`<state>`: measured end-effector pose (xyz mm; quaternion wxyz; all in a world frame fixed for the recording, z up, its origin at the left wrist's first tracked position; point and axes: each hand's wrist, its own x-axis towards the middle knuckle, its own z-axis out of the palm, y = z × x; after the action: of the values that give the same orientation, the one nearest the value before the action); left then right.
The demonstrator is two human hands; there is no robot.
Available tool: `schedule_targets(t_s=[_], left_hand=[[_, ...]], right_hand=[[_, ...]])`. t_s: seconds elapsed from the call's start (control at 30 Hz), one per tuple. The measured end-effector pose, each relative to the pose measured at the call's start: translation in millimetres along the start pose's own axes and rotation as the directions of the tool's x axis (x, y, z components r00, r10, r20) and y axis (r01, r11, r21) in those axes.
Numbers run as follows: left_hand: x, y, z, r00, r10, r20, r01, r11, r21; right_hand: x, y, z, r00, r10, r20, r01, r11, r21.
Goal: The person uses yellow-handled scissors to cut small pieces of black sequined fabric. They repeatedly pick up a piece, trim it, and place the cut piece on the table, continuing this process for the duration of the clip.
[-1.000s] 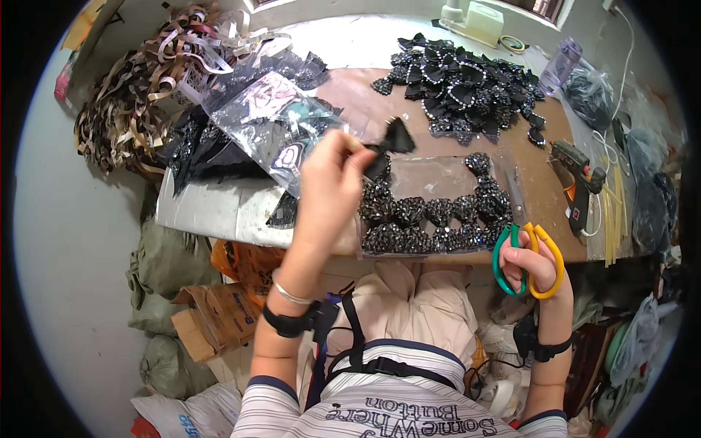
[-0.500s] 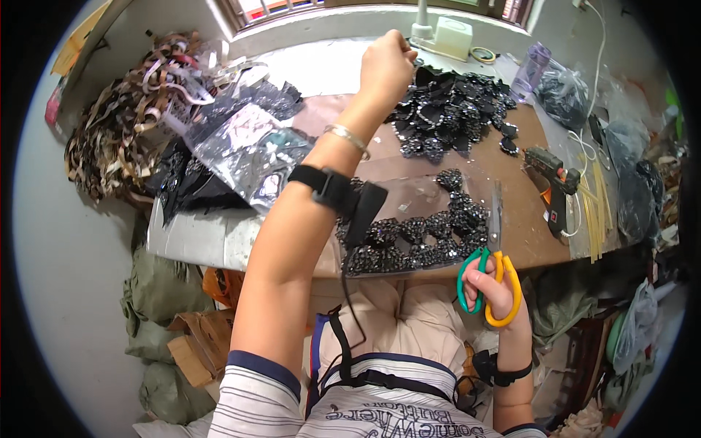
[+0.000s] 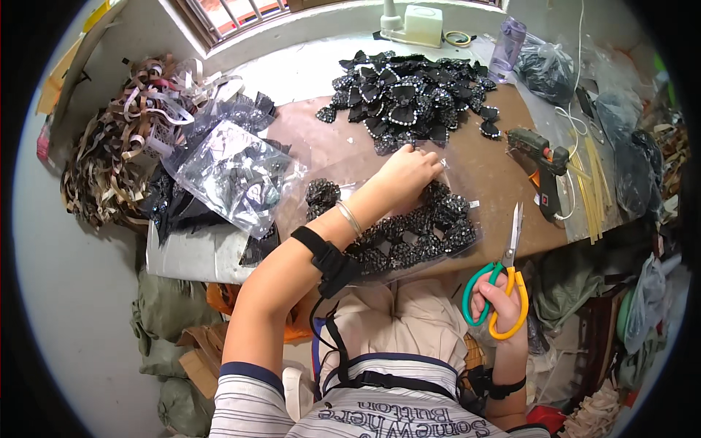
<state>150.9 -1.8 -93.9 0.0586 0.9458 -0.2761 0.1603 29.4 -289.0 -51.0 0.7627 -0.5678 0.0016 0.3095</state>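
My left hand (image 3: 409, 174) is above a clear plastic bag (image 3: 328, 157) near the middle of the table, its fingers bent together. What they hold, if anything, is hidden. Black sparkly bows (image 3: 445, 215) lie in rows on or inside the bag, partly covered by my left forearm. Just beyond my left fingertips rises a heap of black bows (image 3: 409, 102) edged with shiny stones. My right hand (image 3: 499, 293) is at the front table edge, gripping scissors (image 3: 510, 254) with a green and a yellow handle. Their blades point away from me and look nearly closed.
At the left are a heap of brown ribbon strips (image 3: 109, 146) and shiny plastic bags (image 3: 237, 171). A glue gun (image 3: 542, 162) and thin yellowish sticks (image 3: 593, 186) lie to the right. Behind the bows stand a translucent container (image 3: 422, 27), a tape roll (image 3: 458, 38) and a purple bottle (image 3: 507, 47).
My left hand has come back from the far side of the bow heap to the bag's far edge. The scissors remain in my right hand, their tips tilted slightly more to the right.
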Motion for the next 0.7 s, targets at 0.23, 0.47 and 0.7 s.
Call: schedule_targets(t_s=[0.23,0.47,0.7], left_hand=[[-23,20,-100,0.712,-0.574,0.405,0.687,0.448,-0.572],[-66,97,-126,0.764,-0.521,0.381,0.45,0.008,-0.893],[-79,131,-128,0.806,-0.555,-0.206,0.37,0.744,-0.555]], right_hand=[[9,-8,-1,0.99,-0.142,0.012,0.142,0.989,-0.041],[44,-27,57,0.979,-0.203,0.02,0.199,0.971,0.13],[45,-8,59,0.978,-0.207,-0.018,0.202,0.928,0.313]])
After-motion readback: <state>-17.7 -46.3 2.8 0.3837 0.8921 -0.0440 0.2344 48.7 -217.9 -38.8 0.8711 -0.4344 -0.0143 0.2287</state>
